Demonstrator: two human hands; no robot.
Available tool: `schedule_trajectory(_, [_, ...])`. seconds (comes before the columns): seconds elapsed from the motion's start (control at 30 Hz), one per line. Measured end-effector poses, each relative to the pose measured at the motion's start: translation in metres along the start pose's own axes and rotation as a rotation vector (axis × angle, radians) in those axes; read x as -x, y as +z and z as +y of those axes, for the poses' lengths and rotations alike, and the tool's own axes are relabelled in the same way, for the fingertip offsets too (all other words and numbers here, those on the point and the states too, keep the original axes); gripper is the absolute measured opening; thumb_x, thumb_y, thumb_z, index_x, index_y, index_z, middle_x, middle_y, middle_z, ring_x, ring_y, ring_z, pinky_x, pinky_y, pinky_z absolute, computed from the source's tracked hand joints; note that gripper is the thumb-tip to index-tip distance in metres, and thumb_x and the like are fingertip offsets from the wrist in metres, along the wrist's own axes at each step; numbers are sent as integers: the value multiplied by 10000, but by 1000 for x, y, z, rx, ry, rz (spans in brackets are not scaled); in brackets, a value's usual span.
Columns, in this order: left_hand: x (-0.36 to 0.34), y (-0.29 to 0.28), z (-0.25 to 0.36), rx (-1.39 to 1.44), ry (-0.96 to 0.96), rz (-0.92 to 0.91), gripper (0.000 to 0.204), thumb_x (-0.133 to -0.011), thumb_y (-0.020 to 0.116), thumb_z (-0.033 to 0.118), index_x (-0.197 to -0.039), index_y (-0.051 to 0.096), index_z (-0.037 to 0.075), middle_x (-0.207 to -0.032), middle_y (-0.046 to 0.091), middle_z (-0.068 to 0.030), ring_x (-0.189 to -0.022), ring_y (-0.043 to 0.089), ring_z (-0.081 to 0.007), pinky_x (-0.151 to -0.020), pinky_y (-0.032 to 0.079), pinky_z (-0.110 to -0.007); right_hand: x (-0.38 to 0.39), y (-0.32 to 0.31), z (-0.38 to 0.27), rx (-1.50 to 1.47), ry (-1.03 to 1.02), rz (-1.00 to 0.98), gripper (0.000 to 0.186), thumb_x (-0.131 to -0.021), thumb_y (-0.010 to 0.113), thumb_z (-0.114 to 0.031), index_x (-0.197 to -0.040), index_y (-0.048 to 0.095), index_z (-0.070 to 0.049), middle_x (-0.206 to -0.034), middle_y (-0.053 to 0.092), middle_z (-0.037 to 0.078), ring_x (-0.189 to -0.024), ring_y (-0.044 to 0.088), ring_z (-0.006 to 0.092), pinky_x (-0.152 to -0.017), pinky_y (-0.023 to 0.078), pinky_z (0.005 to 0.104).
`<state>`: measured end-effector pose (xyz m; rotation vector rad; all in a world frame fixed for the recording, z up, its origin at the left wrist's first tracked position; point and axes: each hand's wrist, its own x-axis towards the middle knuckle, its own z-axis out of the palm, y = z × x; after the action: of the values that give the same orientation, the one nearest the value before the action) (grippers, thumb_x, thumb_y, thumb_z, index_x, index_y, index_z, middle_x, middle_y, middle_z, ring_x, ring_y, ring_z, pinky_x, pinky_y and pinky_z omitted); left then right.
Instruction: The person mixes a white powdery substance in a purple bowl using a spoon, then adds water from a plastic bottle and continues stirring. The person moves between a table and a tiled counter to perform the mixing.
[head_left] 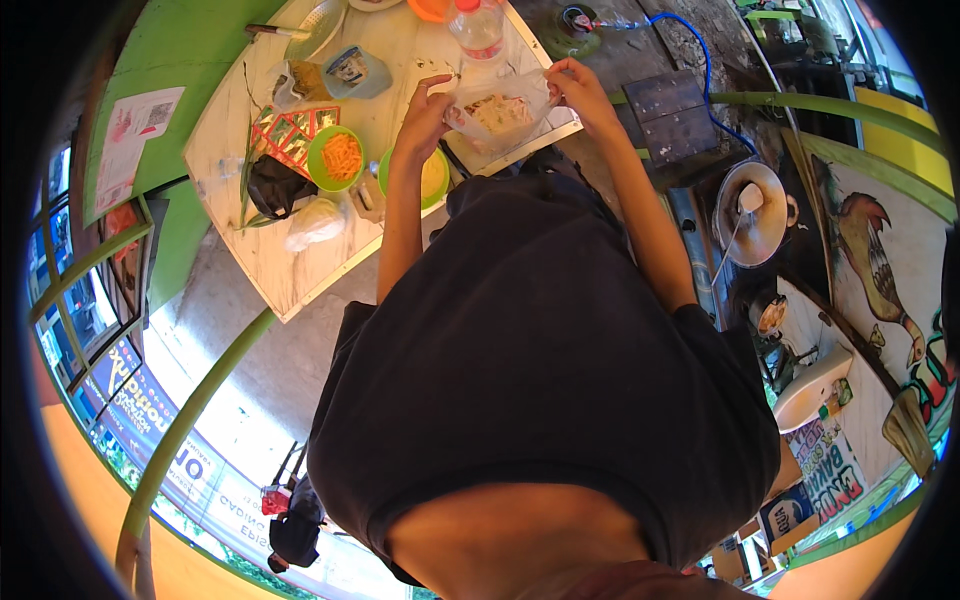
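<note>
My two hands hold a clear plastic bag (492, 118) over the near right part of the marble-patterned table (350, 270). Pale, shredded-looking food lies inside it; I cannot tell its kind. My left hand (427, 120) grips the bag's left edge, with the index finger sticking up. At the upper right corner, my right hand (582, 92) pinches the rim between thumb and fingers. A green bowl (441, 183) with pale yellow contents sits partly hidden behind my left forearm. Left of it stands another green bowl (326, 172) of orange shreds that look like carrot.
Beyond the bag stands a clear bottle (476, 38) with a red cap. Farther left are a plastic tub (356, 73), red-and-green packets (290, 133), a black bag (277, 187) and a whitish bag (316, 222). To the right are a metal pan (752, 235) and a blue hose (705, 70).
</note>
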<state>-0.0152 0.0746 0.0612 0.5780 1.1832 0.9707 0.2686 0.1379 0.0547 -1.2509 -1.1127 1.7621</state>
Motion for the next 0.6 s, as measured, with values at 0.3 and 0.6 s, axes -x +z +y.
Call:
schedule_trajectory(0.3, [56, 25, 47, 121, 173, 33, 497, -957, 633, 62, -1404, 420, 11, -1119, 683, -152, -916, 617, -183, -796, 535, -363, 30, 11, -57, -23, -178, -127, 86, -946, 640, -106, -997, 600, -49, -763, 577, -9, -705, 542, 79, -676, 463, 256])
schedule_trajectory(0.6, [-5, 19, -5, 359, 182, 101, 388, -920, 637, -42, -1289, 520, -11, -1199, 638, -194, -1003, 641, -239, -900, 543, -346, -4, -26, -12, 95, -135, -223, 123, -976, 627, -172, -1020, 612, -58, -806, 609, -20, -751, 580, 58, -695, 478, 237])
